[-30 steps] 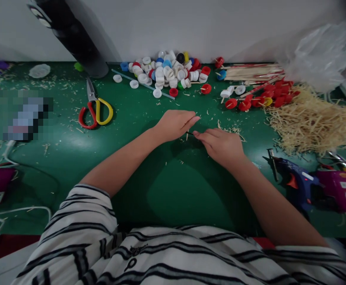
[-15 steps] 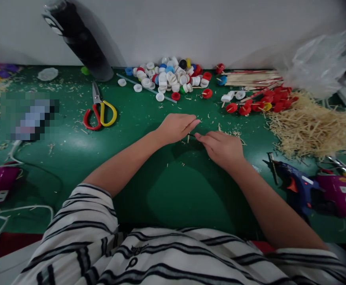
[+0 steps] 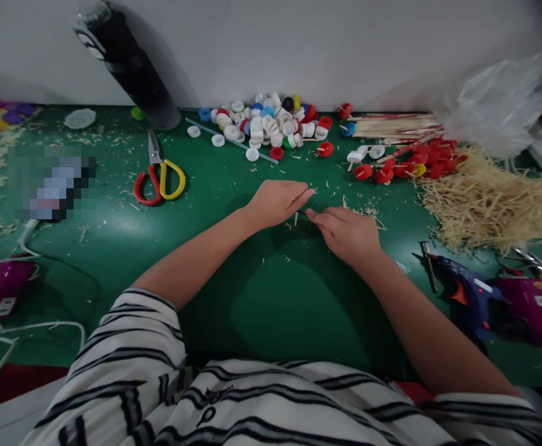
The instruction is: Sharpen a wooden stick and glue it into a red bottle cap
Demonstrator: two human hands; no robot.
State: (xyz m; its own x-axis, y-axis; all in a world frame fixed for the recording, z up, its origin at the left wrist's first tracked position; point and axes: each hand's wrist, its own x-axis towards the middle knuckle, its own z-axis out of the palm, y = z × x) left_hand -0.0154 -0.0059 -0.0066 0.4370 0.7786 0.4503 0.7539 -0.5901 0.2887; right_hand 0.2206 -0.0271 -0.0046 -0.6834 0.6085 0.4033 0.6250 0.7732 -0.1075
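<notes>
Over the middle of the green table (image 3: 271, 310), my two hands are close together with a small gap between them. My left hand (image 3: 277, 201) is closed, its fingers pressed together, and hides whatever is inside. From beneath it a short piece of pale wooden stick (image 3: 296, 219) points down. My right hand (image 3: 349, 232) pinches a thin dark piece (image 3: 301, 212) between thumb and forefinger. That piece reaches toward the left hand and crosses near the stick; its kind is too small to tell. Wood shavings (image 3: 366, 210) lie beside the right hand.
Behind the hands are a heap of bottle caps (image 3: 271, 127), wooden sticks (image 3: 396, 126) and red caps with sticks (image 3: 438, 155). Scissors (image 3: 159, 176) and a black bottle (image 3: 145, 80) stand left. To the right are wood wool (image 3: 493, 201) and a blue glue gun (image 3: 472, 291).
The whole view has shifted slightly, so the things on the table appear a little lower and farther right. Both hands keep nearly the same pose and grip.
</notes>
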